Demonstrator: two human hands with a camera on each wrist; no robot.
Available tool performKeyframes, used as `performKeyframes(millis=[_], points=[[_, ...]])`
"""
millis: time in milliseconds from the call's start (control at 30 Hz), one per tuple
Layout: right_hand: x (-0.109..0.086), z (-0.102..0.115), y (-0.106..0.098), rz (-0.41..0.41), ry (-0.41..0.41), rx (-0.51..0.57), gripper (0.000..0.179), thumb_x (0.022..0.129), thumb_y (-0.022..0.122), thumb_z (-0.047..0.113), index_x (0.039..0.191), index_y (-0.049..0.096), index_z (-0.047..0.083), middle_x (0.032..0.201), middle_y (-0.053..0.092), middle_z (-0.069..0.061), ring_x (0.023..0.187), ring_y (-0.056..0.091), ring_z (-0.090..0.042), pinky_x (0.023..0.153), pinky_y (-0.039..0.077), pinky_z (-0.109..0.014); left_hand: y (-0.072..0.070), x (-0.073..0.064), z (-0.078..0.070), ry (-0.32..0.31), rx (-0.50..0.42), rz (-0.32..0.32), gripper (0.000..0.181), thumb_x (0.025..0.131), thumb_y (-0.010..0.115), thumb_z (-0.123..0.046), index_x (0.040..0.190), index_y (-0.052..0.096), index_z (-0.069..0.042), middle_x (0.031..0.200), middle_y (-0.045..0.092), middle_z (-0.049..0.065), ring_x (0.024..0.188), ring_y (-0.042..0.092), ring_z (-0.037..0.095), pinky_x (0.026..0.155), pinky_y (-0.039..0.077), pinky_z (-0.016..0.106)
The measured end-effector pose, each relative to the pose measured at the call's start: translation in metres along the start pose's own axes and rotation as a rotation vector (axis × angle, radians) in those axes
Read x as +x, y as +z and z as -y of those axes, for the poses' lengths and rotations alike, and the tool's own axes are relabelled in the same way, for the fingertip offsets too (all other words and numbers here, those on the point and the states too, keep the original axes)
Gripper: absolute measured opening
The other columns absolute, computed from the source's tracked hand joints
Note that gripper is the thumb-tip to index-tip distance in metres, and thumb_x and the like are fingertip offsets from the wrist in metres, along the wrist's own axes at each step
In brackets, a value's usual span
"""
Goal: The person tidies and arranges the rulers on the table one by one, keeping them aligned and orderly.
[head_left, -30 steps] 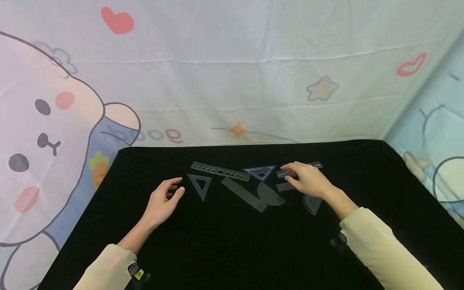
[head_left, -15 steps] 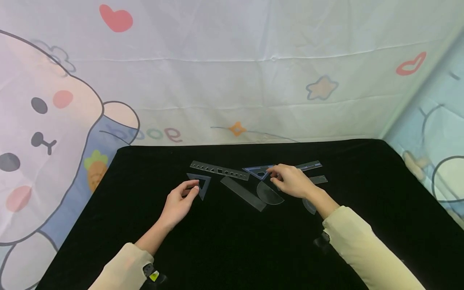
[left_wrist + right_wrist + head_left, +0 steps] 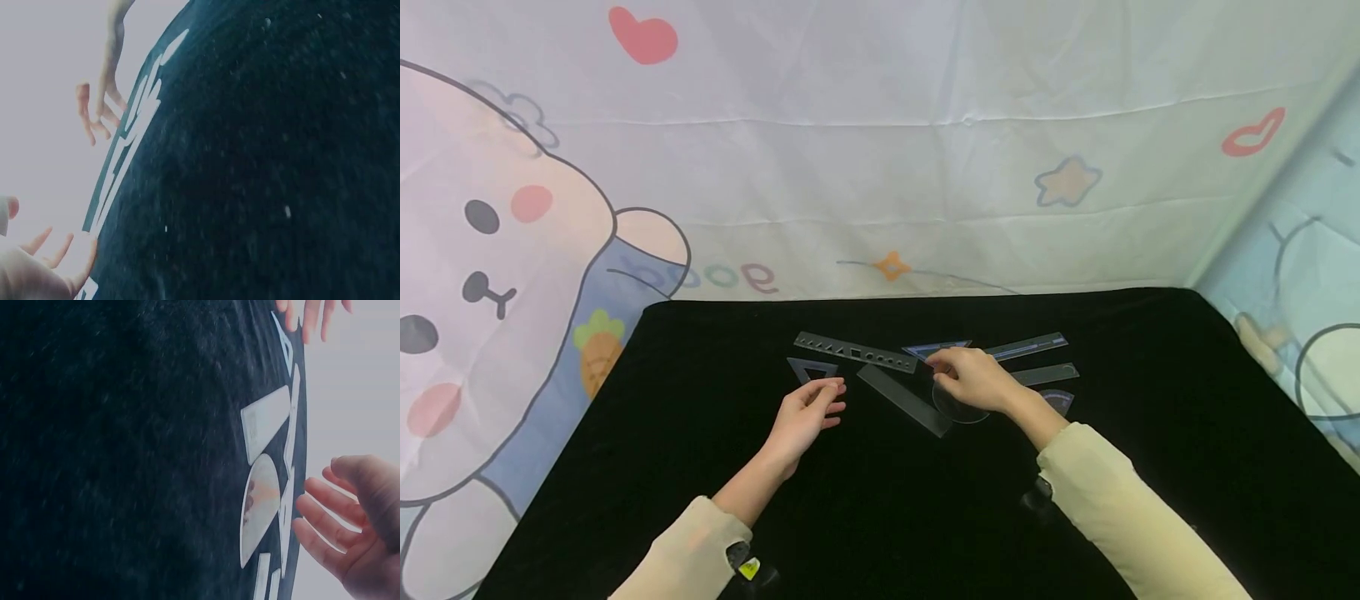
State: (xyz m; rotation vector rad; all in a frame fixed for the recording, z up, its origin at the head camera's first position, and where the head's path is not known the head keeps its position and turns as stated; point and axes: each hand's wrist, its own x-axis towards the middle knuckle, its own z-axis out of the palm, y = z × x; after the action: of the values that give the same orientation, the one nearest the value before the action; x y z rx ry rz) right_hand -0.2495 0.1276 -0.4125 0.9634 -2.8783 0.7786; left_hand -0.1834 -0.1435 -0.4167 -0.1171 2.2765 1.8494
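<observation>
Backdrop point(image 3: 880, 167): printed letters ending "oe" legible. Black surface point(image 3: 887, 508). Right hand point(image 3: 976, 379): empty, fingers loosely bent. Left hand point(image 3: 803, 412): empty, fingers relaxed. Holed ruler point(image 3: 846, 351): beyond left hand; markings unreadable. Protractor point(image 3: 953, 407): partly behind right hand. Triangle point(image 3: 809, 365): partly behind left.

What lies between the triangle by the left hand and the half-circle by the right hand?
A plain ruler lies between that triangle and half-circle, seen in the right wrist and head views.
</observation>
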Motion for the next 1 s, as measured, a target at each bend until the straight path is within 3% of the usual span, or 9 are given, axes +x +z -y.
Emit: performKeyframes(millis=[200,500,833,1000], points=[[0.008,0.007,0.005,0.053,0.007,0.028,0.028,0.090,0.055,0.012,0.115,0.061,0.003,0.098,0.067,-0.007,0.078,0.061,-0.013,0.064,0.050,-0.026,0.013,0.003,-0.004,-0.051,-0.088,0.013,0.040,0.097,0.041,-0.032,0.129,0.048,-0.009,0.130,0.052,0.014,0.112,0.056,0.028,0.092,0.049,0.038],[0.017,0.019,0.013,0.112,0.035,0.075,0.029,0.091,0.054,0.012,0.117,0.060,0.001,0.103,0.067,-0.011,0.088,0.064,-0.019,0.072,0.053,-0.030,0.032,0.005,-0.009,-0.144,-0.149,0.063,0.044,0.097,0.042,-0.034,0.132,0.043,-0.007,0.130,0.051,0.015,0.110,0.057,0.027,0.089,0.051,0.035],[0.025,0.027,0.021,0.124,0.115,0.065,0.029,0.089,0.055,0.011,0.116,0.061,0.000,0.103,0.067,-0.012,0.081,0.062,-0.018,0.067,0.050,-0.028,0.049,0.008,-0.007,-0.166,-0.215,0.114,0.052,0.098,0.040,-0.031,0.138,0.031,0.000,0.134,0.044,0.021,0.112,0.056,0.031,0.089,0.051,0.036],[0.026,0.030,0.022,0.129,0.147,0.081,0.029,0.089,0.054,0.011,0.115,0.061,0.000,0.106,0.067,-0.013,0.091,0.064,-0.023,0.074,0.052,-0.032,0.054,0.009,-0.007,-0.171,-0.261,0.111,0.052,0.098,0.039,-0.029,0.139,0.028,0.001,0.137,0.041,0.022,0.114,0.054,0.032,0.091,0.050,0.036]])
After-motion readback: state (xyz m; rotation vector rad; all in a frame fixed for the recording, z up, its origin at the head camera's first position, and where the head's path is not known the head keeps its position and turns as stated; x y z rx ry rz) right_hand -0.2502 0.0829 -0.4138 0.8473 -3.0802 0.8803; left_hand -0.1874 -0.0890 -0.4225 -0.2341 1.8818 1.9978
